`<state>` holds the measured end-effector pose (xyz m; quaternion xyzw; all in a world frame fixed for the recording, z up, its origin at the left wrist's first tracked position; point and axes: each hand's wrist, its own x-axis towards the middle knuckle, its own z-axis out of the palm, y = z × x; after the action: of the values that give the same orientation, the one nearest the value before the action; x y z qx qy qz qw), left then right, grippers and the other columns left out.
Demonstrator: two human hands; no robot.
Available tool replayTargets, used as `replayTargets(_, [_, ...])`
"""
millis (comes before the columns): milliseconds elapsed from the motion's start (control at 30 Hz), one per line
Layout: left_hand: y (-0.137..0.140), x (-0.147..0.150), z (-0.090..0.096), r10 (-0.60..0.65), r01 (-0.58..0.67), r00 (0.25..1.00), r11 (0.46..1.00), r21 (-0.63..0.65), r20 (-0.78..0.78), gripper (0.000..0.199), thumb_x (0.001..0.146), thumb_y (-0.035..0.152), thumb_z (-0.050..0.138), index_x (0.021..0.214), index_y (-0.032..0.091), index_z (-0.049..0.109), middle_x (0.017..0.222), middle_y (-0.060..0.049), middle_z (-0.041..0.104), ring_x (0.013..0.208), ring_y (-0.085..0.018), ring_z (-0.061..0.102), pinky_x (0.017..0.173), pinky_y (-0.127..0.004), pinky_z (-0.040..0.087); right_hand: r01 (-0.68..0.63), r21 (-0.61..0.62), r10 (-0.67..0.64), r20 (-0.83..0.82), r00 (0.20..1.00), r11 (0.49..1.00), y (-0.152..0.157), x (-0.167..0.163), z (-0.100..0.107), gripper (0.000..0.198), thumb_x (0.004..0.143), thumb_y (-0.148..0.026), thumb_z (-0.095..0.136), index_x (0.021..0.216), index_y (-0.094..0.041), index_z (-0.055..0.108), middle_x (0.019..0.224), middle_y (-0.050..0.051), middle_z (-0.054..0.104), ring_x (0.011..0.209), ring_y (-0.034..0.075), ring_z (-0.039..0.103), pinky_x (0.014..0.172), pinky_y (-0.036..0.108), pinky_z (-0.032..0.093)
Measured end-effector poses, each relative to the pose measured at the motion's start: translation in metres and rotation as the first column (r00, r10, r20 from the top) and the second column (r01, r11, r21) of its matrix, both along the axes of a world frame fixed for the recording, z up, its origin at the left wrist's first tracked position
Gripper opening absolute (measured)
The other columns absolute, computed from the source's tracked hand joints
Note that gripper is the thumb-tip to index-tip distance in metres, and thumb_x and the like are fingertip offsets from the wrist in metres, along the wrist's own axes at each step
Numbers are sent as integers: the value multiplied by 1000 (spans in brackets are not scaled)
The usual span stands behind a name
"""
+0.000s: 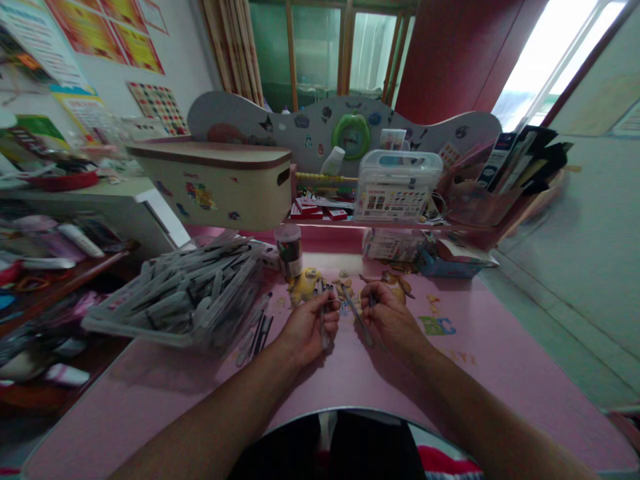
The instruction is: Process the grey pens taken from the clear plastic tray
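My left hand [311, 325] is closed round a slim pen [324, 337] with a clear greyish barrel, held nearly upright over the pink desk [320, 383]. Opposite it, my right hand [393, 317] has its fingers pinched together, with a dark pen end [372, 300] showing between them. A second greyish pen [359, 321] slants between the hands, close to the right fingertips; whether they touch it is unclear. Several loose pens [261, 333] lie left of my left hand. Beside them stands a clear plastic bin [145, 333] heaped with pens [200, 283].
Behind my hands stands a round tub [289, 250]. A raised shelf carries a lidded cream box [215, 190] and a clear carry case [397, 190]. A blue box [450, 265] sits at the back right, below a bag of long items [520, 160]. A cluttered shelf [60, 293] flanks the desk's left.
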<state>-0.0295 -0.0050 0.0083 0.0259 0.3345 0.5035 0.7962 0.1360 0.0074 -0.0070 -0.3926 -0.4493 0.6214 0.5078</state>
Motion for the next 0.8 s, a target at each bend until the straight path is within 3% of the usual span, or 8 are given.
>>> replayTargets(67, [-1, 2, -1, -44, 44, 999, 999, -31, 24, 22, 101, 15, 43, 86, 11, 59, 66, -2, 57, 39, -3, 44, 33, -9, 31, 75, 155, -96, 136, 986, 985, -2, 1, 2, 22, 66, -12, 54, 85, -24, 57, 78, -2, 56, 65, 14, 53, 57, 25, 48])
replayTargets(167, [-3, 6, -2, -58, 58, 998, 997, -53, -2, 21, 100, 12, 42, 91, 10, 60, 74, -8, 65, 54, -10, 63, 45, -15, 50, 97, 427, -236, 284, 929, 899, -8, 0, 2, 21, 80, -15, 52, 97, -26, 59, 91, 1, 63, 87, 19, 61, 80, 36, 53])
replayTargets(267, [-5, 11, -2, -69, 70, 998, 997, -33, 9, 21, 100, 12, 42, 94, 8, 62, 85, -13, 70, 75, -19, 73, 68, -29, 62, 0, 567, -265, 385, 884, 824, -14, -3, -2, 29, 86, -13, 49, 109, -28, 59, 105, 4, 67, 102, 22, 62, 94, 41, 49])
replayTargets(400, [-8, 17, -6, -73, 75, 994, 997, -16, 81, 27, 102, 19, 40, 96, 9, 64, 81, -10, 70, 71, -17, 72, 72, -29, 61, -189, 579, -195, 535, 822, 793, -16, -7, -10, 42, 86, -10, 46, 123, -26, 59, 118, 8, 66, 113, 25, 59, 102, 48, 45])
replayTargets(500, [-9, 19, -9, -50, 52, 996, 999, -15, 75, 29, 103, 20, 39, 97, 10, 65, 77, -8, 70, 67, -16, 70, 72, -27, 60, -299, 542, -135, 621, 772, 785, -15, -4, -10, 57, 83, -8, 46, 136, -27, 55, 129, 8, 63, 124, 28, 54, 112, 58, 34])
replayTargets(567, [-9, 20, -9, -47, 48, 995, 999, -7, 82, 29, 103, 19, 38, 100, 9, 65, 80, -8, 71, 71, -16, 71, 74, -27, 61, -326, 513, -72, 612, 788, 795, -15, -2, -9, 70, 79, -6, 45, 144, -30, 48, 139, 6, 59, 131, 27, 50, 117, 59, 28])
replayTargets(667, [-9, 20, -3, -33, 35, 996, 999, -21, 84, 29, 103, 19, 38, 101, 8, 65, 83, -10, 71, 78, -18, 73, 77, -29, 61, -337, 492, 35, 525, 851, 803, -16, 1, -5, 84, 70, -3, 44, 148, -33, 43, 148, 4, 52, 138, 25, 45, 118, 54, 30])
replayTargets(800, [-10, 20, 2, -58, 61, 996, 998, -33, 61, 25, 101, 15, 40, 96, 7, 64, 84, -11, 70, 78, -18, 73, 74, -28, 62, -268, 496, 57, 400, 915, 826, -14, 2, -3, 80, 67, -4, 45, 142, -32, 47, 145, 5, 52, 136, 25, 48, 116, 51, 36])
